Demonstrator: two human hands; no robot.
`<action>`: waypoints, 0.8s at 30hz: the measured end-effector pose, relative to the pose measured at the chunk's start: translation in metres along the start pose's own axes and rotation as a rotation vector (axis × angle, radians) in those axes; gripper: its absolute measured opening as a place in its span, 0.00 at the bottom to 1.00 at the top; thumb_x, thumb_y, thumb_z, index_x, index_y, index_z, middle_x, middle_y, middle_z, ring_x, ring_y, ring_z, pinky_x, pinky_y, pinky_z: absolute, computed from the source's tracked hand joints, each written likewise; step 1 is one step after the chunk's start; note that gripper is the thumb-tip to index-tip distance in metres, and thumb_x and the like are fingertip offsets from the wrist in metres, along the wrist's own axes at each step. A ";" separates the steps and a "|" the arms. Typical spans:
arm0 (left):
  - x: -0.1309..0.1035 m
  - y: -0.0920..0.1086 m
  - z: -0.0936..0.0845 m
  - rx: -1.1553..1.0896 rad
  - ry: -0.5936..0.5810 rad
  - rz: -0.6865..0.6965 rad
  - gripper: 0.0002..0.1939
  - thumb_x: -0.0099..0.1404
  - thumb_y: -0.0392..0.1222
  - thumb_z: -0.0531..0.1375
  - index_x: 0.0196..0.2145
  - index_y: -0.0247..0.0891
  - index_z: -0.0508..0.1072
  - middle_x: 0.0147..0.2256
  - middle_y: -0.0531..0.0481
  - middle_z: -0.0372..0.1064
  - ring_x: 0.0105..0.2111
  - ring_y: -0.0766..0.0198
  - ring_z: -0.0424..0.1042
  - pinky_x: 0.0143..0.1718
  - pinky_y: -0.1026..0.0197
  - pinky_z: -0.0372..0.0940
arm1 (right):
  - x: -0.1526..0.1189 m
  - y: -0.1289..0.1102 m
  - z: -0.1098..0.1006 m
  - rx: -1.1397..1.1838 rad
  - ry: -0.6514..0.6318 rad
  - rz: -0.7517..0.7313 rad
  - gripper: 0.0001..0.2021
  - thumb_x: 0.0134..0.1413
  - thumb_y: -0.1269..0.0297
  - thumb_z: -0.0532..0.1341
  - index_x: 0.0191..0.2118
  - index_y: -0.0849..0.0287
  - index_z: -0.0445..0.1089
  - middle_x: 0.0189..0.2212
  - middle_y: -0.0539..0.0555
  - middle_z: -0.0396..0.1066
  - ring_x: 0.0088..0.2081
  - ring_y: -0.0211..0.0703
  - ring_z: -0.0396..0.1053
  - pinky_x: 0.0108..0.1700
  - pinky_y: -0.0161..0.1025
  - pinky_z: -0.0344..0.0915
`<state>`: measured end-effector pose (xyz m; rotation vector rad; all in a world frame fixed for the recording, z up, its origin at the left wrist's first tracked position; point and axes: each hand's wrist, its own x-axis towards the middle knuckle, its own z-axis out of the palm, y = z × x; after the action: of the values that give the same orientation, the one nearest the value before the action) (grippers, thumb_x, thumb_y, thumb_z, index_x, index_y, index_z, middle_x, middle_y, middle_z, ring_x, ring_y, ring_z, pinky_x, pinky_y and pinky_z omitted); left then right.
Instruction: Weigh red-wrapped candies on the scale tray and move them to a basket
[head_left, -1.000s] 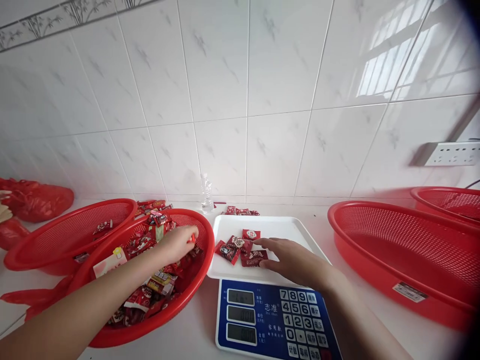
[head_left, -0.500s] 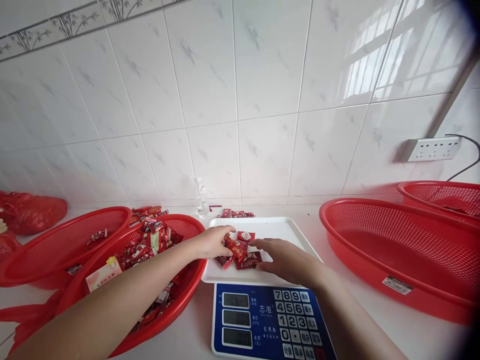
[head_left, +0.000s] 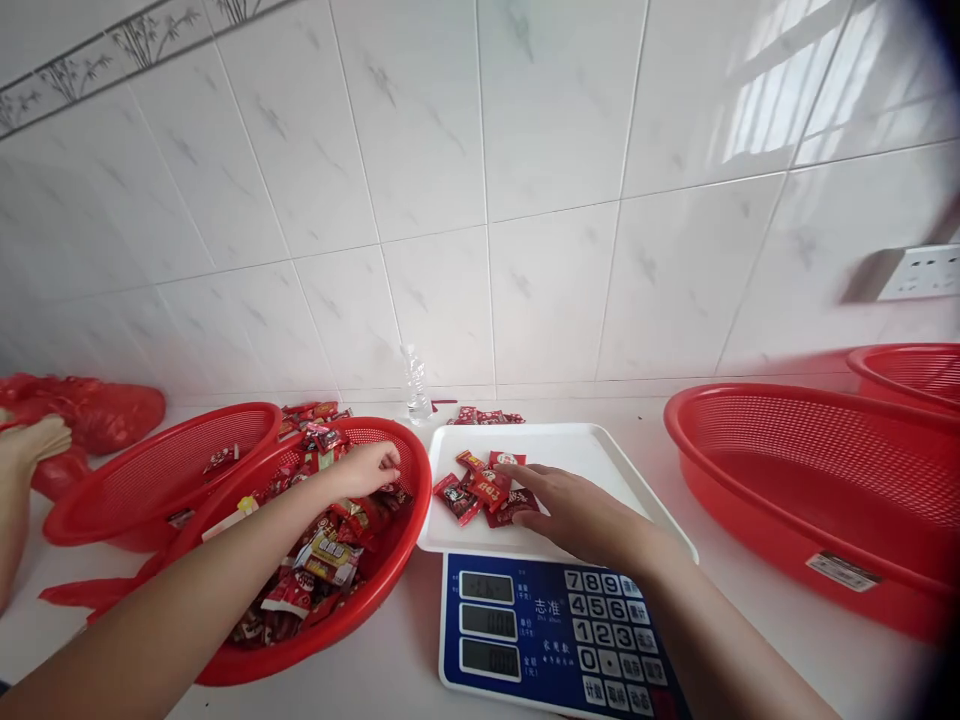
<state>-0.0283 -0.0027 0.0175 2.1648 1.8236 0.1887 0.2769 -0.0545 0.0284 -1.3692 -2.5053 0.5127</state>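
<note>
My left hand (head_left: 366, 468) is over the right side of a red plastic basket (head_left: 420, 500) heaped with wrapped candies (head_left: 326, 555). Its fingers are curled in, and whatever they may hold is hidden. A white tray (head_left: 645, 500) tops a blue scale (head_left: 525, 640) with a keypad and several displays. A small pile of red candy packets (head_left: 487, 488) lies on the tray. Beside that pile rests my right hand (head_left: 562, 508), fingers stretched out and apart, touching its right edge.
Another red basket (head_left: 165, 470) with a packet in it stands at left, near red plastic bags (head_left: 112, 410). A co-worker's hand (head_left: 37, 440) shows at the left edge. A clear bottle (head_left: 416, 385) and more packets (head_left: 487, 415) are by the wall. Red baskets (head_left: 787, 500) stand at right.
My left hand has moved left from the candies on the tray to the basket. My right hand stays by the pile. A co-worker's hand has come into view at left.
</note>
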 end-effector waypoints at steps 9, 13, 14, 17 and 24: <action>-0.009 -0.012 0.034 0.251 -0.122 -0.032 0.20 0.52 0.39 0.63 0.45 0.37 0.72 0.49 0.38 0.67 0.51 0.44 0.64 0.52 0.51 0.57 | -0.002 -0.001 0.001 -0.022 -0.008 -0.024 0.24 0.57 0.60 0.52 0.60 0.54 0.59 0.51 0.59 0.69 0.51 0.53 0.66 0.51 0.48 0.62; -0.007 -0.009 0.029 0.297 -0.138 -0.064 0.15 0.51 0.38 0.62 0.39 0.38 0.74 0.46 0.40 0.70 0.49 0.46 0.67 0.48 0.54 0.60 | -0.004 0.001 0.000 -0.024 0.003 -0.032 0.24 0.58 0.59 0.51 0.60 0.54 0.59 0.50 0.59 0.69 0.50 0.52 0.67 0.50 0.49 0.62; -0.007 -0.010 0.025 0.294 -0.161 -0.073 0.13 0.51 0.37 0.62 0.37 0.39 0.75 0.43 0.42 0.72 0.46 0.48 0.70 0.45 0.56 0.62 | -0.004 0.001 0.000 -0.024 0.004 -0.030 0.24 0.58 0.58 0.51 0.60 0.54 0.58 0.50 0.59 0.70 0.50 0.52 0.67 0.50 0.49 0.63; -0.006 -0.014 0.014 0.268 -0.247 -0.084 0.08 0.53 0.38 0.61 0.33 0.41 0.76 0.34 0.48 0.76 0.36 0.56 0.74 0.35 0.63 0.65 | -0.004 0.002 0.000 -0.022 0.001 -0.029 0.24 0.59 0.58 0.51 0.60 0.52 0.58 0.49 0.57 0.71 0.49 0.52 0.68 0.49 0.48 0.64; -0.001 -0.029 0.015 0.334 -0.223 -0.186 0.23 0.55 0.35 0.58 0.50 0.35 0.68 0.49 0.38 0.70 0.45 0.50 0.72 0.40 0.59 0.65 | -0.003 0.001 0.001 -0.015 -0.006 -0.020 0.24 0.58 0.58 0.52 0.60 0.52 0.59 0.49 0.58 0.71 0.49 0.53 0.68 0.48 0.50 0.64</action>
<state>-0.0517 -0.0014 -0.0060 2.0989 2.0210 -0.4093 0.2791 -0.0561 0.0272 -1.3483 -2.5303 0.4959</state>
